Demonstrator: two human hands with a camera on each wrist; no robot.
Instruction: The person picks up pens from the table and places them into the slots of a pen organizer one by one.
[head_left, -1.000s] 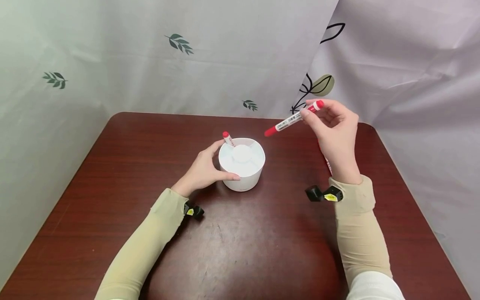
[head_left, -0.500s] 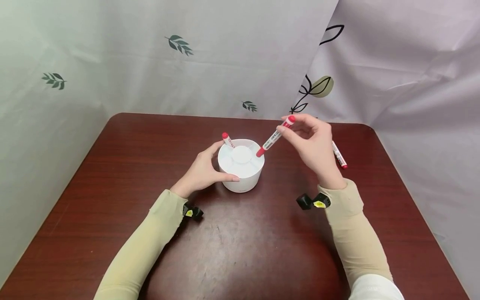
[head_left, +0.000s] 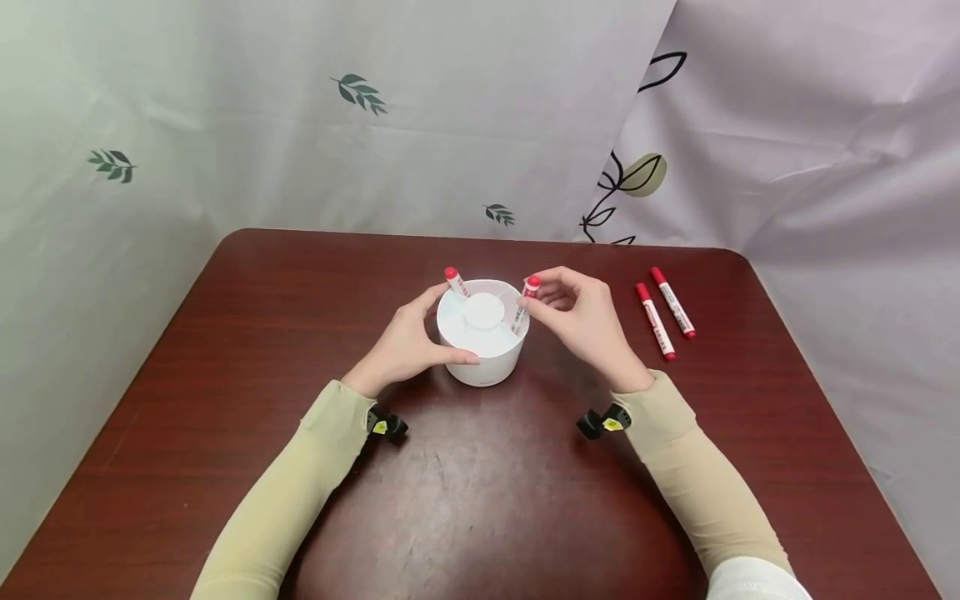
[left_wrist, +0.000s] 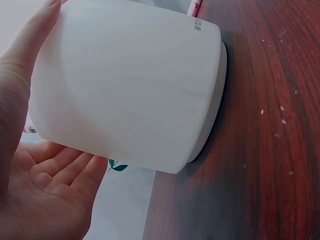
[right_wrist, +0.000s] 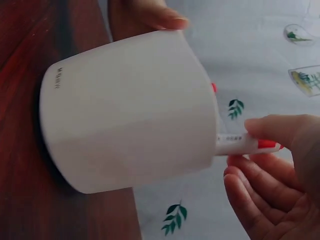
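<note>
A round white pen holder (head_left: pixel 483 368) with inner dividers stands upright on the table. My left hand (head_left: pixel 403 343) grips it from the left, thumb across the front and fingers round the back. Between thumb and fingers my right hand (head_left: pixel 583 323) pinches a red-capped marker (right_wrist: pixel 235 144) near its upper end. The marker's lower part is inside the right side of the holder, hidden by the wall in the right wrist view. Another red-capped marker (head_left: pixel 455 281) leans in the holder's back left compartment.
Two more red-and-white markers, a nearer one (head_left: pixel 656 323) and a farther one (head_left: pixel 673 303), lie on the dark wooden table (head_left: pixel 465 500) to the right. A pale curtain (head_left: pixel 420 142) with leaf prints hangs behind the table's back edge.
My right hand has moved left and down, bringing its marker from the air into the right side of the holder. Both markers on the table are now uncovered. My left hand stays put.
</note>
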